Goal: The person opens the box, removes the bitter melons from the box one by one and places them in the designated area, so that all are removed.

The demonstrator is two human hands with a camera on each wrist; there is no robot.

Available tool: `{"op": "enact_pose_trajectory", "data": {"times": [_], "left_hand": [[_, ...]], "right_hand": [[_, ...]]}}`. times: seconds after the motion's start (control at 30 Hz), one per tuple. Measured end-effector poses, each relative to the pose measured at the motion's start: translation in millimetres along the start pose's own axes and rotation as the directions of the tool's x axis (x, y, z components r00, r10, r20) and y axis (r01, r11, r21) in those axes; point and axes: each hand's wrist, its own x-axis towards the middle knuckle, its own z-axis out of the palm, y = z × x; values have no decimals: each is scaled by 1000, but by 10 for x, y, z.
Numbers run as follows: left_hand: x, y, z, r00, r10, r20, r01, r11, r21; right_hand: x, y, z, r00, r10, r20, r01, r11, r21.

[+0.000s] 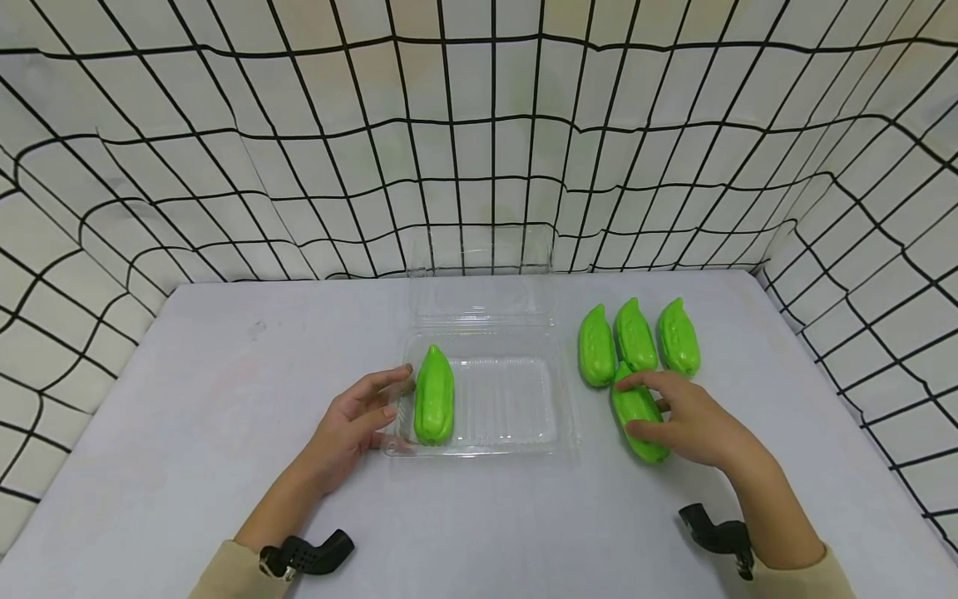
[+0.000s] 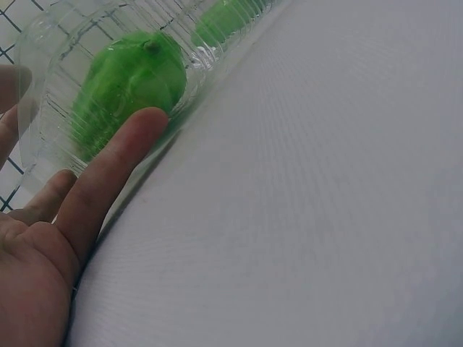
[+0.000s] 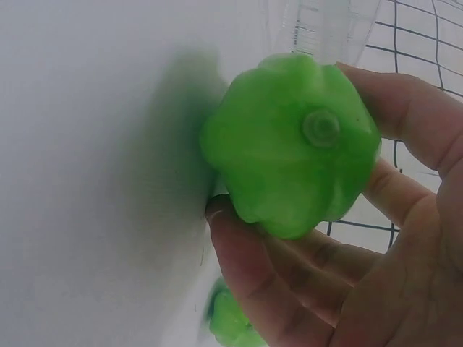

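Note:
My right hand (image 1: 688, 420) holds a glossy green, ribbed, pointed fruit or vegetable (image 1: 634, 412), its fingers and thumb around the sides. In the right wrist view, the blunt end of this green piece (image 3: 289, 144) faces the camera. A clear plastic clamshell container (image 1: 505, 403) lies with its lid raised at the back; a matching green piece (image 1: 434, 399) lies at its left side. My left hand (image 1: 352, 424) rests against the container's left wall, with the fingers fairly straight. In the left wrist view, one finger (image 2: 116, 170) lies along the plastic.
Three more green pieces, a left one (image 1: 596, 345), a middle one (image 1: 634, 333) and a right one (image 1: 678, 337), lie behind my right hand. The white table (image 1: 224, 374) is bounded by a black wire grid (image 1: 494, 125) at the back and sides.

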Motion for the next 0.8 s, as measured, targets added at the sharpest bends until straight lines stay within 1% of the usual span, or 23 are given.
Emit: {"op": "enact_pose_trajectory", "data": {"times": [0.27, 0.8], "left_hand": [[6, 13, 7, 1000, 3, 3, -3, 1000, -7], [4, 21, 4, 1000, 11, 13, -11, 1000, -16]], "right_hand": [[-3, -6, 2, 1000, -6, -22, 6, 1000, -12], [-28, -7, -61, 1000, 16, 15, -15, 1000, -4]]}}
